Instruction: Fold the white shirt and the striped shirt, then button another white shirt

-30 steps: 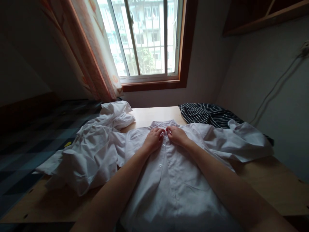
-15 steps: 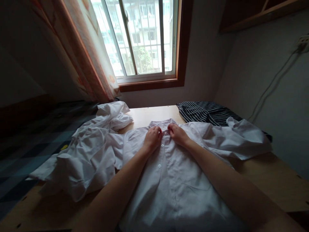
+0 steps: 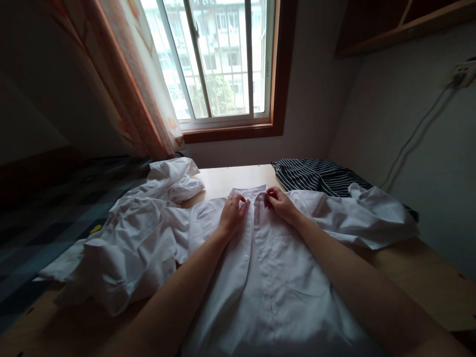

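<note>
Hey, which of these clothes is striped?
The black garment at back right, partly behind the shirt; the shirt and the crumpled cloth at left are plain white.

Free from above, down to the narrow gap between left hand (image 3: 231, 217) and right hand (image 3: 281, 204) over the white button-up shirt (image 3: 293, 282). Passable beyond the collar (image 3: 247, 191), across a bare strip of wooden tabletop (image 3: 234, 174). Obstructed leftward by rumpled white cloth (image 3: 136, 243), at far right by black striped fabric (image 3: 320, 174), behind by the wall (image 3: 238, 152).
</note>
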Tool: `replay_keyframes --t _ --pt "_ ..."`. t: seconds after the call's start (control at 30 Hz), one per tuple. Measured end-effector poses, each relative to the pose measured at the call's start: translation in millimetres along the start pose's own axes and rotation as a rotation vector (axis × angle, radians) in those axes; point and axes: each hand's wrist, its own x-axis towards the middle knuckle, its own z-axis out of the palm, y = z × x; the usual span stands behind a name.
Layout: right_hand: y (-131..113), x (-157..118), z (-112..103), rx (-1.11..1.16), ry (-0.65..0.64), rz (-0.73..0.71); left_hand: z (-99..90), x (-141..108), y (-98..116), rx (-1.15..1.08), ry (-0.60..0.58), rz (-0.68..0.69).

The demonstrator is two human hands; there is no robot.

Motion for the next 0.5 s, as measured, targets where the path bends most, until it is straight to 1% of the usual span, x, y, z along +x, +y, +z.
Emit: replay_keyframes --t 0.07,0.2,0.27,0.37,0.5 --pt "0.9 0.4 0.0 0.041 -0.004 -0.004 0.2 -0.1 -0.4 -0.006 -0.004 0.016" --pt "6.5 1.4 4.1 0.040 -0.032 -0.022 -0.1 0.1 1.7 0.016 -0.071 0.057" --pt "9.3 2.0 6.9 0.024 -0.044 -0.032 -1.1 0.8 3.0 -0.008 -0.058 0.064" --pt "11.1 2.8 10.0 0.004 -0.026 -0.036 -3.4 1.6 5.1 -0.034 -0.030 0.101" --pt "7.6 1.7 12.1 -0.018 -0.015 -0.039 -4.6 1.0 8.4 0.036 -0.017 0.097"
